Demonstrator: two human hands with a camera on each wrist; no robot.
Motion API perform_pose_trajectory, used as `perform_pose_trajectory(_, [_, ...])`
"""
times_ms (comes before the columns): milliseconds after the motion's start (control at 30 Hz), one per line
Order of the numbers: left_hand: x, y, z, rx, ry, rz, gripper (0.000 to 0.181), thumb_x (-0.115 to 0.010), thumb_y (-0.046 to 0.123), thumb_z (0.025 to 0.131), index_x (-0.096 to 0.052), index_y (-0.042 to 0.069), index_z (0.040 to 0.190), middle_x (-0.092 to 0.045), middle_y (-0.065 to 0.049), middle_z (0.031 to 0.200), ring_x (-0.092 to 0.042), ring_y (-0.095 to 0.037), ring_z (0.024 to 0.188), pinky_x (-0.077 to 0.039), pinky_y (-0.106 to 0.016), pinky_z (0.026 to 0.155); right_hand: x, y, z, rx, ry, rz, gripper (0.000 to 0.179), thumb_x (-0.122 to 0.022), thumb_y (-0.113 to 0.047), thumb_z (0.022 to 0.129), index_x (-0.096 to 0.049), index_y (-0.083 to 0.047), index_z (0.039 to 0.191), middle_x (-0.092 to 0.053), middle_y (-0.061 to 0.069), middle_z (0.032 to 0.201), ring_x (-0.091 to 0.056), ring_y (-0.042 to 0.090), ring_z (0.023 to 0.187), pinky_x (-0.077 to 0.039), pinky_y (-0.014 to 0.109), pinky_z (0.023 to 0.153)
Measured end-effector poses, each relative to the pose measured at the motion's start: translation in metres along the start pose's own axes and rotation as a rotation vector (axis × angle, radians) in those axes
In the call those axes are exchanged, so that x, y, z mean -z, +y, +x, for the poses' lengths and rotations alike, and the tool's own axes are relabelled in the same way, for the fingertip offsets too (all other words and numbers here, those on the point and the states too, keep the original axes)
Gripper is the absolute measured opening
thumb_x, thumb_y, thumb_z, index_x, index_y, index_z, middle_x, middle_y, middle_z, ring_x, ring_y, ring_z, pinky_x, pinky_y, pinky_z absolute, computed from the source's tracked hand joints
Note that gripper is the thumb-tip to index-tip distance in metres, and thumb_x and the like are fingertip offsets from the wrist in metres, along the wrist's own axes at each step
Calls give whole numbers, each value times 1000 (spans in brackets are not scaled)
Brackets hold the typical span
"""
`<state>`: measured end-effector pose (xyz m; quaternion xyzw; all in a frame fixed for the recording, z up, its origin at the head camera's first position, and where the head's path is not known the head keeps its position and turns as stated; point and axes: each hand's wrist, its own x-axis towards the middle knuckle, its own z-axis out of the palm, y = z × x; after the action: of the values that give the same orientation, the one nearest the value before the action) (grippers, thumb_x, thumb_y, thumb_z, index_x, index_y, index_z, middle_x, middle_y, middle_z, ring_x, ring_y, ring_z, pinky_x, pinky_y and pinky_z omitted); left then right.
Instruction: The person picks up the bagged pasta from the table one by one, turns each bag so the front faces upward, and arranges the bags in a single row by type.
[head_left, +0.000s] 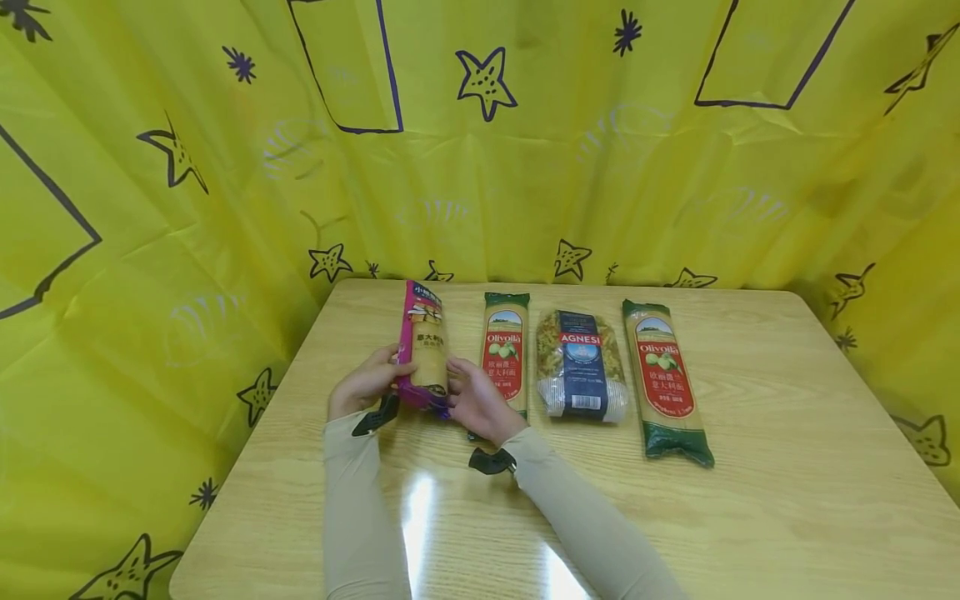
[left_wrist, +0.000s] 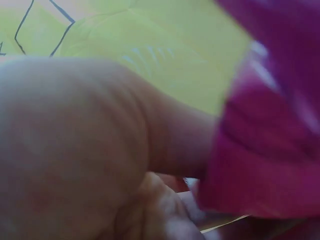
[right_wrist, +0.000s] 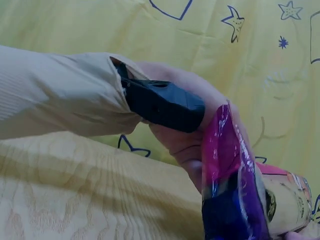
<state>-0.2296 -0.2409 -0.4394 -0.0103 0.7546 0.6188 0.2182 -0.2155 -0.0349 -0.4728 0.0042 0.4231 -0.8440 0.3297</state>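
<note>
A pack of spaghetti [head_left: 429,350] with a pink edge and a see-through front stands tilted at the left of the row in the head view. My left hand [head_left: 367,379] grips its left edge, thumb across the front, with the other fingers hidden behind. Along the opposite edge, my right hand [head_left: 483,404] holds the pack low down, its fingers partly hidden by it. The pink wrapper [left_wrist: 270,170] fills the right of the left wrist view, beside the left hand [left_wrist: 165,130]. In the right wrist view the left hand [right_wrist: 185,95] shows behind the purple end [right_wrist: 232,200].
Right of the held pack lie an Olivoilà spaghetti pack [head_left: 504,346], partly behind my right hand, an Agnesi pasta bag [head_left: 581,367] and another Olivoilà pack [head_left: 666,379]. The wooden table [head_left: 795,467] meets a yellow curtain [head_left: 495,183] at the back.
</note>
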Motion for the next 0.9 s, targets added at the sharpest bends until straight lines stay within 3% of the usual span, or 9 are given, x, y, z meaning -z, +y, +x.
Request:
perform_pose_trajectory(100, [-1,0,0,11,-6,38,65,-46,12,109,-14,-5,162,-54,-29,144,-66,-14,104,-55,-27,94,1,0,-1,-17,-4,3,69,-39,-37,109,-10,-6,163,-19,29,168,-24,50,155,-20,60,129])
perform_pose_trajectory(200, [-1,2,-2,24,-4,103,65,-45,16,109,-13,-6,162,-48,-33,150,-62,-28,122,-51,-41,108,0,-1,-3,1,11,-5,70,-40,-37,108,-11,-4,162,-21,29,166,-26,49,152,-21,58,129])
perform_pose_trajectory(367, [1,6,-6,39,-15,186,67,-43,22,110,-13,-9,161,-38,-35,157,-45,-48,142,-37,-57,122,-3,-4,-5,21,38,2,73,-40,-37,107,-7,-4,163,-20,29,165,-26,46,149,-22,56,128])
perform_pose_trajectory(600, [4,10,-13,22,-64,265,68,-41,23,111,-13,-17,157,-35,-40,157,-44,-55,142,-36,-58,122,-11,-8,-7,70,90,42,71,-42,-34,108,-9,-5,164,-14,24,169,-19,43,154,-20,56,129])
perform_pose_trajectory(900, [0,15,-15,54,-57,282,67,-40,25,111,-14,-13,159,-39,-37,157,-47,-51,141,-31,-61,124,-21,-7,-12,87,128,71,72,-45,-35,107,-14,-4,163,-19,22,165,-22,38,154,-22,51,130])
